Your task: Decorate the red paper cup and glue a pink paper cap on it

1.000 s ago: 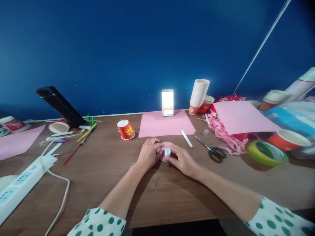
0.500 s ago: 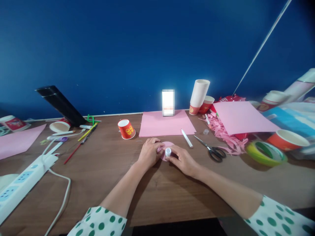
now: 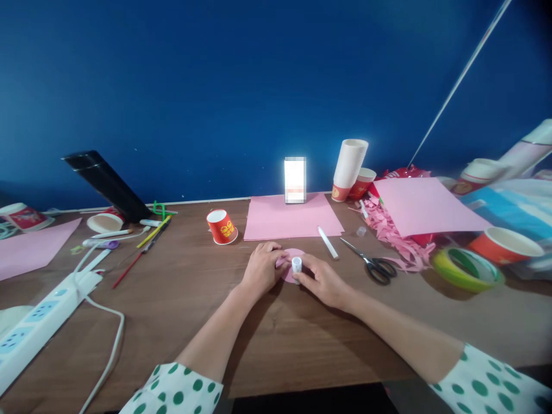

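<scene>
Gripping a white glue stick (image 3: 296, 264) over a pink paper disc (image 3: 294, 252) on the tabletop (image 3: 293, 356) with the right hand (image 3: 322, 280); bracing the disc with the left hand (image 3: 264, 265), closure unclear; apparently past cutting, mid-gluing.

White sleeves (image 3: 176, 391) being patterned with green dots; pink being shown by paper disc (image 3: 294, 253), white by tube (image 3: 296, 265), brown by worktop (image 3: 276, 345), yellow print by red cup (image 3: 219, 227).
</scene>
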